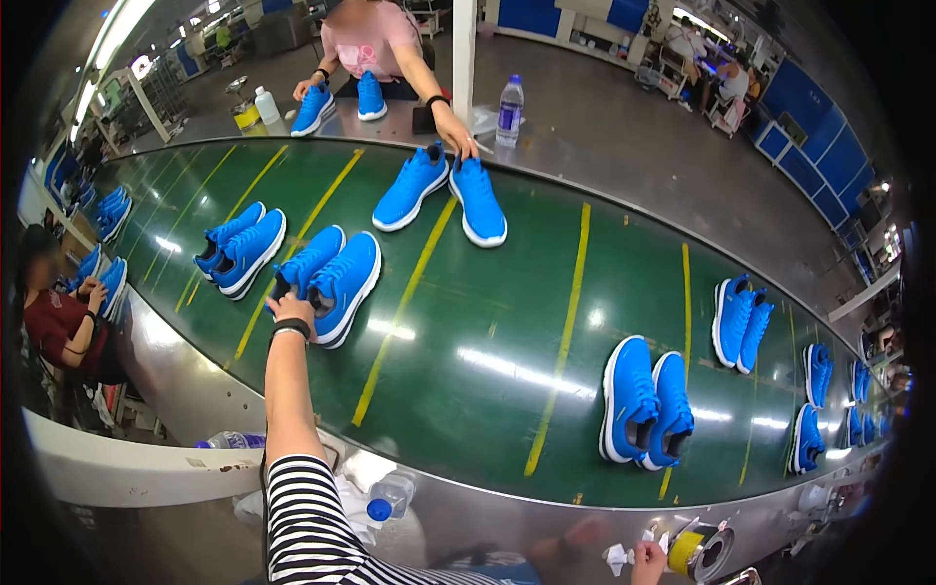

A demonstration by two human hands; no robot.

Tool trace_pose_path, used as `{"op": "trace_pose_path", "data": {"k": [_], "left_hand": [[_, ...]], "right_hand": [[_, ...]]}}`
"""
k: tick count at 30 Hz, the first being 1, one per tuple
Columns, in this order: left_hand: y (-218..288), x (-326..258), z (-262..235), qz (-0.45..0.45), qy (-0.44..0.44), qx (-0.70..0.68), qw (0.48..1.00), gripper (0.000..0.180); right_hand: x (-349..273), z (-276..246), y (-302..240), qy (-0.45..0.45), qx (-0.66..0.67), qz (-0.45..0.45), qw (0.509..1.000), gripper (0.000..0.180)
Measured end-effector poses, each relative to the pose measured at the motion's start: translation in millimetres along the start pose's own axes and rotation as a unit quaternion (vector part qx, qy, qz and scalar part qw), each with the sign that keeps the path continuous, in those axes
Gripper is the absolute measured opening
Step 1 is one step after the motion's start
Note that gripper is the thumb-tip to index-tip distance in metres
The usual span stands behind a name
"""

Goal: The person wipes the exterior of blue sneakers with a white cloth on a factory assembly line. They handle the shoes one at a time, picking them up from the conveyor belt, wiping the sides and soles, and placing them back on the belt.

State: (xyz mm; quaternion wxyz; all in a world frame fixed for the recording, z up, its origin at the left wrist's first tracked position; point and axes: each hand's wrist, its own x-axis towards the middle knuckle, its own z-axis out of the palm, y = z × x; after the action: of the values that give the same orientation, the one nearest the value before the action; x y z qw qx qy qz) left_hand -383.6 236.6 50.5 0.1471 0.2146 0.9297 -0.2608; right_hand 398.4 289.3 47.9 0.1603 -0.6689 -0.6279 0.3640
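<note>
My left hand (292, 308) is closed at the heel openings of a pair of blue sneakers (348, 283) with white soles, which rest on the green conveyor belt (468, 322). Part of my fingers is hidden inside the shoes. Low at the right, my right hand (647, 565) is partly cut off by the lower edge, its fingers drawn together. White scraps (616, 559) lie next to it, and what it pinches, if anything, is too small to tell. Right of it lies a tin can (700, 552) with a yellow band.
Across the belt, a co-worker's hand (456, 130) touches another blue sneaker (478, 203). More pairs, including one blue pair (629, 400), sit along the belt. A clear bottle (392, 495) and crumpled white paper (368, 470) lie by my left arm. A seated person (70, 322) handles shoes at far left.
</note>
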Motion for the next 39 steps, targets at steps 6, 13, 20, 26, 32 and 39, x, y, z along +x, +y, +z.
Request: {"op": "trace_pose_path", "data": {"k": [6, 13, 20, 26, 32, 39], "left_hand": [[23, -34, -28, 0.11, 0.036, -0.059, 0.992, 0.059], [47, -117, -107, 0.315, -0.011, -0.124, 0.941, 0.07], [111, -315, -122, 0.45, 0.01, -0.029, 0.893, 0.058], [108, -424, 10, 0.528, 0.044, -0.022, 0.848, 0.054], [121, -504, 136, 0.508, 0.027, -0.104, 0.855, 0.042], [75, -505, 150, 0.523, 0.11, -0.391, 0.749, 0.042]], "right_hand": [[4, 25, -40, -0.049, 0.072, -0.052, 0.995, 0.011], [-33, -31, -159, 0.012, 0.213, -0.259, 0.942, 0.008], [-142, -122, -237, -0.015, 0.488, -0.548, 0.679, 0.013], [-206, -145, -232, -0.015, 0.633, -0.398, 0.664, 0.015], [-153, -113, -157, -0.041, 0.508, -0.475, 0.717, 0.035], [-111, 69, -27, -0.236, 0.318, 0.009, 0.918, 0.066]]}}
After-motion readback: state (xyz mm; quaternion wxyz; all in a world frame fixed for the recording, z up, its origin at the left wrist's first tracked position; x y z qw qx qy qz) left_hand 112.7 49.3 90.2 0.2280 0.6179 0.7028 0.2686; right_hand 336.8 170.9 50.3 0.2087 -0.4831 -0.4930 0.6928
